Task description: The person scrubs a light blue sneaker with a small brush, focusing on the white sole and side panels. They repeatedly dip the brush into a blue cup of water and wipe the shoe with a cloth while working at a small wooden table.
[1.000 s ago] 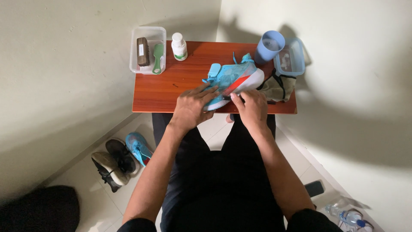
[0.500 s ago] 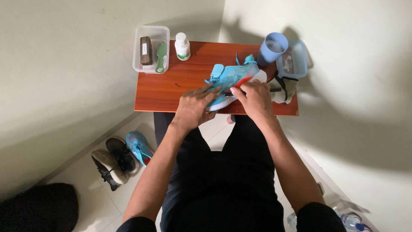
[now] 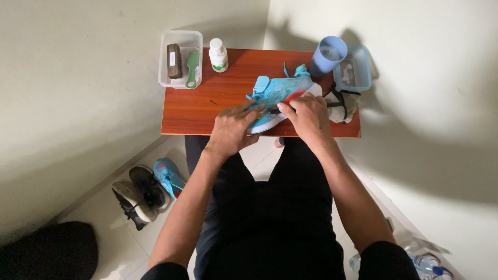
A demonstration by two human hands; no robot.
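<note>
A light blue sneaker with a red and white side lies on a small red-brown table. My left hand grips the shoe's near end from the left. My right hand rests on the shoe's side and pinches a thin dark tool against it. Both hands sit at the table's front edge, above my lap.
A clear tray with a brown brush and a green brush stands at the table's back left, beside a white bottle. A blue cup, a clear box and a cloth sit at the right. Several shoes lie on the floor.
The hands have shifted slightly on the sneaker; the right hand has slid along its side. The shoe stays in the same place on the table.
</note>
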